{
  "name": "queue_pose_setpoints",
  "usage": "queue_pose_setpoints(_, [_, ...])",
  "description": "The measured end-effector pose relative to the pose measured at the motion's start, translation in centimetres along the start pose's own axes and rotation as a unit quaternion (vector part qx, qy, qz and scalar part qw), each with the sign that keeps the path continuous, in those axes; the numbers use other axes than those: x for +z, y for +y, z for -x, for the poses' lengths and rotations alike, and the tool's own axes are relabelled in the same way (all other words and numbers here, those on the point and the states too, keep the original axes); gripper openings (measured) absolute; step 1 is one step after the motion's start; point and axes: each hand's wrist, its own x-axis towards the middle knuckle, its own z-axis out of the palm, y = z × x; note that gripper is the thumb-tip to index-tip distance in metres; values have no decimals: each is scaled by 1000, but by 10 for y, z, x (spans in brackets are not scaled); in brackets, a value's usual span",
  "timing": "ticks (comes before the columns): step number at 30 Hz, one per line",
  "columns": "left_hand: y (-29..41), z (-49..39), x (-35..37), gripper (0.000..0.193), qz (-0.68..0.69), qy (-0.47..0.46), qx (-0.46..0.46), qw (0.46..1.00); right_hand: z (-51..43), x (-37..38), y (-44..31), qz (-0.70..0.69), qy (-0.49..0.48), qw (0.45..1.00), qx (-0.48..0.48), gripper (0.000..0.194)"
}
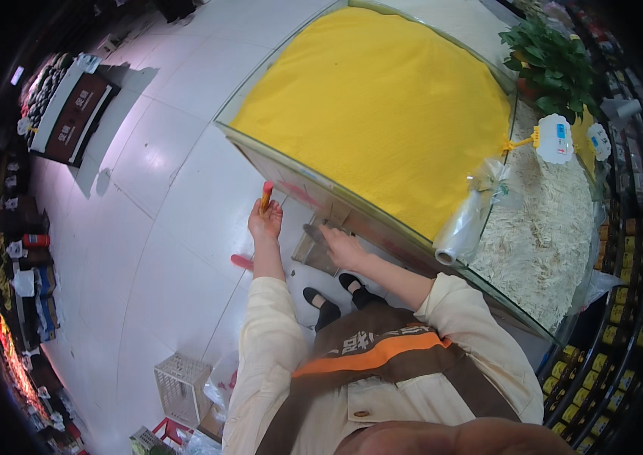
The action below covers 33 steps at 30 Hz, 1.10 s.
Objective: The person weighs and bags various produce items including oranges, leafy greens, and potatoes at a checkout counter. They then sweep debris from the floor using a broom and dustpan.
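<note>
My left hand (265,220) is raised over the tiled floor, its fingers curled around a slim yellow and red stick-like item (266,198). My right hand (342,248) points down beside the bin's side, with a dark, flat, blade-like thing (314,232) at its fingertips; its kind is unclear. A pinkish-red elongated object (242,262) shows by my left forearm. In front of me stands a glass-walled bin (321,183) filled with fine yellow grain or meal (378,114).
A roll of clear plastic bags (458,233) lies on the bin's edge, near pale flakes (532,244). A potted plant (554,68) and price tag (554,138) are at right. A plastic crate (182,387) stands on the floor at lower left. Stocked shelves (611,341) line the right.
</note>
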Motion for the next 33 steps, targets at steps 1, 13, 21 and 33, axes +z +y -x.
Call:
queue_pose_setpoints(1, [-9, -11, 13, 28, -14, -23, -12, 1000, -1, -2, 1, -17, 2, 1000, 2, 65])
queue_pose_setpoints(13, [-37, 18, 62, 56, -230, -15, 42, 972, 26, -40, 11, -99, 79, 990, -60, 50])
queue_pose_setpoints(21, [-79, 254, 6, 57, -384, -278, 53, 879, 43, -49, -54, -382, -473, 794, -20, 32])
queue_pose_setpoints(33, [-91, 425, -34, 21, -619, 152, 460, 618, 98, 0, -177, -233, -570, 674, -408, 32])
